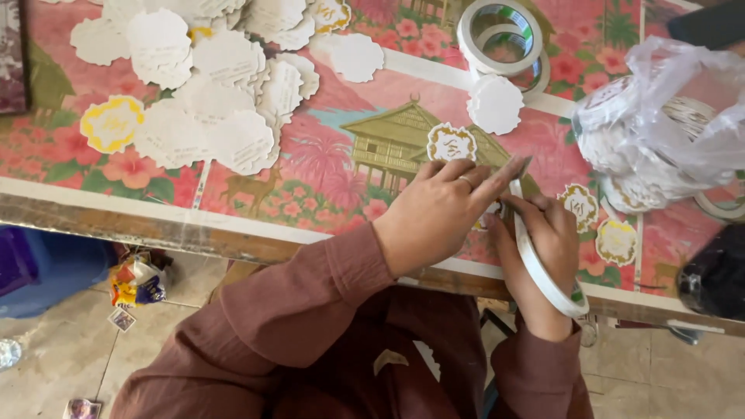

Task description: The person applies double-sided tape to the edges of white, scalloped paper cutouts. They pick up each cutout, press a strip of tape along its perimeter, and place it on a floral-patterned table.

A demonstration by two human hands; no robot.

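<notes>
Item: your right hand point(543, 248) curls closed around a white tape roll point(547, 275) at the table edge point(233, 233). Your left hand point(438, 213), fingers half-bent, pinches its loose end. Beside it: 1 scalloped sticker point(452, 143).

Landmark: tape stack point(503, 39), top centre-right of table.

- Scalloped white labels point(209, 77): big overlapping heap, far left of stack.
- Yellow-rimmed label point(112, 122): left edge of heap.
- Single white label point(495, 104): just below stack.
- Gold-edged label point(452, 143): below stack, by fingertips.
- Clear plastic bag point(667, 132) of labels: right of stack.
- Two gold-edged labels point(580, 205), point(617, 240): under bag.
</notes>
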